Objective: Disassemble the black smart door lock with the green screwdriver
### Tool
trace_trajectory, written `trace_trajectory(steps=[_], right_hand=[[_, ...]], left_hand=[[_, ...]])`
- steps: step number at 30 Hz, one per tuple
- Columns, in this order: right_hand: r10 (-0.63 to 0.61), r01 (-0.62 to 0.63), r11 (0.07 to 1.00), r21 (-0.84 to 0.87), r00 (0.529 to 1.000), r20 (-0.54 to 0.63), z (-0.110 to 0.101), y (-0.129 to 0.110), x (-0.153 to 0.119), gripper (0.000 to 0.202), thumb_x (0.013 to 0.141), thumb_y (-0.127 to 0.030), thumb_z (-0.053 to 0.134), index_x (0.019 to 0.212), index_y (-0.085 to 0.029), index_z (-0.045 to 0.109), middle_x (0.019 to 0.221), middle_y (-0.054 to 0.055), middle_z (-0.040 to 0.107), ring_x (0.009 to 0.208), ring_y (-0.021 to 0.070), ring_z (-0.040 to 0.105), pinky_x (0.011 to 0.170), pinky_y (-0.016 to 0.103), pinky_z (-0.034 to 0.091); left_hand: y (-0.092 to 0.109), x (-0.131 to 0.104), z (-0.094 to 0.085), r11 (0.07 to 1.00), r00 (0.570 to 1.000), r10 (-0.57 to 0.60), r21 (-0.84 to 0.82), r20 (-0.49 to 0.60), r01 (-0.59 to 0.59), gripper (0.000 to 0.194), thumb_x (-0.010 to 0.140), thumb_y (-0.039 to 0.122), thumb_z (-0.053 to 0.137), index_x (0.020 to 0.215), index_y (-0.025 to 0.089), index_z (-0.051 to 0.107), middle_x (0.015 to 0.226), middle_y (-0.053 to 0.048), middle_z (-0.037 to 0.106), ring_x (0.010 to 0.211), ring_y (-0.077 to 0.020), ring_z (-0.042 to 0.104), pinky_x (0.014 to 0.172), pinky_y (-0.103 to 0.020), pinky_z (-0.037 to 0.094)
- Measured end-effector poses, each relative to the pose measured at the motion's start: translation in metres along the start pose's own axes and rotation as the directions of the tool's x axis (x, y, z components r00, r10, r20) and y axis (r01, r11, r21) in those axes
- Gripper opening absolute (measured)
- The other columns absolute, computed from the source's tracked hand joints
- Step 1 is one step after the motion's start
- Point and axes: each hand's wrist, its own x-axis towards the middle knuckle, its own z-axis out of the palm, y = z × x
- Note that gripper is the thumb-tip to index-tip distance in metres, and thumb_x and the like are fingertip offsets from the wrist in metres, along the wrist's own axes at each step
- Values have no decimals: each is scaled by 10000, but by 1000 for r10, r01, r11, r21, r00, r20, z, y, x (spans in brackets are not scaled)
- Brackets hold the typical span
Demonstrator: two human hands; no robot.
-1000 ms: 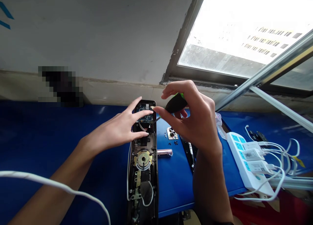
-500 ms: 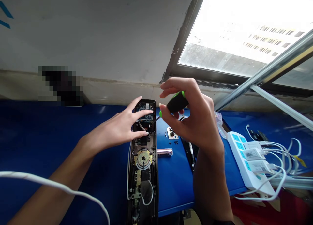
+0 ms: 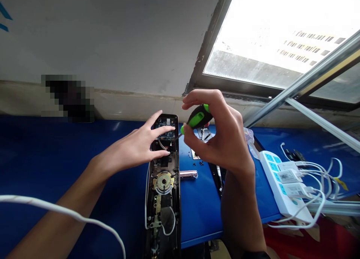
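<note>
A long dark device housing (image 3: 173,184) with its insides exposed lies lengthwise on the blue table. Near its far end sits a circuit board (image 3: 164,130), and a round metal part (image 3: 164,181) is lower down. My left hand (image 3: 137,144) rests over the far end with its fingers spread across the board and housing. My right hand (image 3: 225,135) grips a green and black screwdriver (image 3: 197,118). The screwdriver's shaft slants down left into the housing, just below the board; its exact tip contact is hard to make out.
Right of the housing lie small black screws (image 3: 201,163), a small plate (image 3: 194,154) partly behind my right hand, and a pinkish cylinder (image 3: 189,174). A white power strip (image 3: 277,180) with plugged chargers stands further right. A white cable (image 3: 70,214) crosses over my left forearm.
The screwdriver handle has turned, so its green panel now faces me. My right-hand fingers have shifted slightly with it. My left hand stays in place.
</note>
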Motion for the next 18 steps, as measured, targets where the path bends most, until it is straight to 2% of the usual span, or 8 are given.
trace_trajectory(steps=[3,7,10,13,15,18], right_hand=[[9,-9,999,-38,1000,2,0,2,0,319,922,-143,636,1188,-298,548,1060,12,695,767,150,649,737,353,597],[31,-33,999,-33,998,-50,-2,3,0,330,914,-139,611,1182,-317,535,1079,18,693,820,173,672,757,368,602],[66,-69,997,-19,992,-110,-7,3,0,332,875,-150,636,1129,-338,536,1032,12,695,822,200,686,721,392,602],[53,-50,999,17,976,-212,-13,4,0,316,826,-155,676,1053,-338,555,958,5,691,849,225,712,704,412,599],[-2,19,998,54,956,-293,-17,5,-1,304,803,-150,687,1029,-321,577,888,3,673,871,239,729,709,416,596],[-18,52,995,80,928,-372,-25,5,-3,282,807,-135,672,1018,-305,594,887,10,656,873,238,736,684,411,581]], left_hand=[[-1,0,0,1000,1000,-8,-1,4,8,784,859,660,695,1566,437,438,1770,29,-71,1437,-454,488,1165,-578,480],[-1,0,-1,1000,999,-8,12,-49,9,787,860,687,685,1561,409,458,1772,-24,-5,1503,-471,381,1170,-620,456],[7,2,-3,994,972,96,63,-214,-84,706,852,611,747,1470,308,592,1717,-101,228,1521,-432,347,1206,-601,418],[20,5,-1,969,908,247,108,-339,-223,512,873,478,785,1314,231,706,1465,-121,545,1405,-345,471,1176,-523,463],[29,6,3,955,886,298,111,-355,-277,398,912,420,761,1246,207,733,1289,-108,641,1287,-301,540,1085,-470,524],[38,8,10,948,889,318,83,-329,-308,223,996,341,658,1115,183,762,1135,-93,691,1123,-253,597,951,-401,559]])
